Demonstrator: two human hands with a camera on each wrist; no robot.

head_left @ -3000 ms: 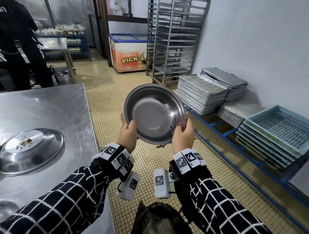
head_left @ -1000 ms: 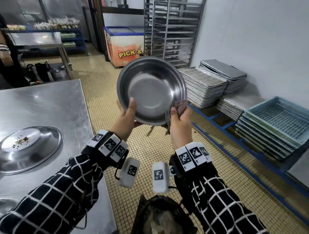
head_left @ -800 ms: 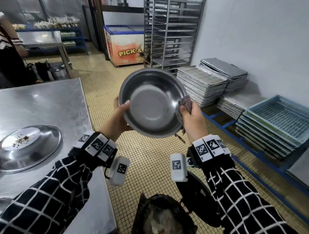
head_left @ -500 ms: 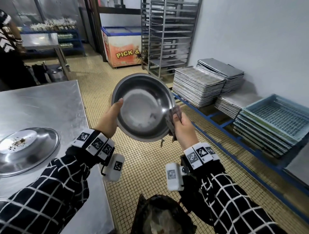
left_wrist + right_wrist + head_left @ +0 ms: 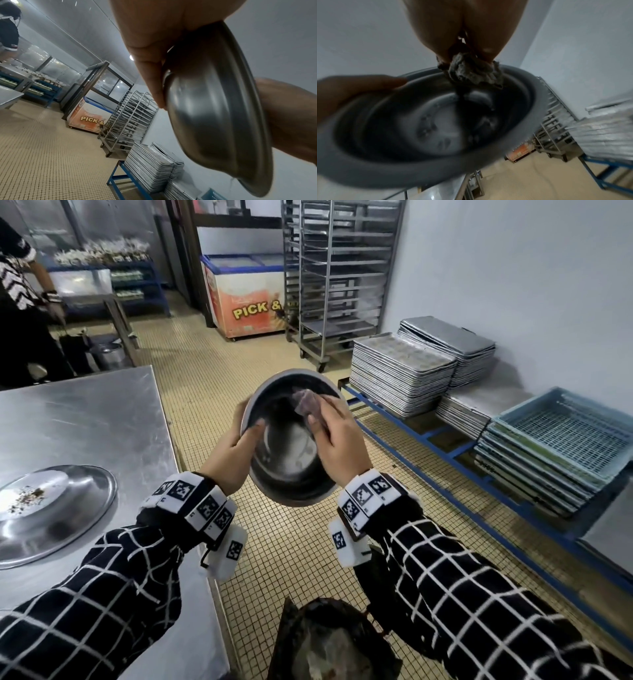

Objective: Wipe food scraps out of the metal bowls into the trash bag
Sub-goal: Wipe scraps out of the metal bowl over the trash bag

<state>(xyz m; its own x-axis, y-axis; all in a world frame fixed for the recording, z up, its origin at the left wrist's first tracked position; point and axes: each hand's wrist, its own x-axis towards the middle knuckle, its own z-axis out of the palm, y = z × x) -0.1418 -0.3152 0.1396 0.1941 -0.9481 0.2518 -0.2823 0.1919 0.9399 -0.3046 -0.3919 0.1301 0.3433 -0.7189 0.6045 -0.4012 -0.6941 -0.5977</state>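
Note:
A round metal bowl point(image 5: 286, 453) is held in the air above the floor, its inside tilted toward me. My left hand point(image 5: 236, 453) grips its left rim, thumb inside, fingers behind the outer wall point(image 5: 211, 108). My right hand point(image 5: 334, 436) pinches a crumpled grey-purple cloth point(image 5: 306, 402) against the upper inside of the bowl point(image 5: 426, 121); the cloth point(image 5: 471, 73) bunches out past the fingertips. The dark trash bag point(image 5: 325, 642) gapes open on the floor below my arms. A second metal bowl point(image 5: 68, 508) with brown scraps lies on the steel table point(image 5: 102, 419).
Stacked metal trays point(image 5: 404, 374) and blue plastic crates point(image 5: 558, 446) sit on a low blue rack at the right. A tall tray trolley point(image 5: 335, 278) and a chest freezer point(image 5: 246, 299) stand behind. Another person point(image 5: 20, 302) stands at the far left.
The bowl has come down and tipped its opening more toward me. My right hand has moved from the right rim into the bowl's upper inside with the cloth.

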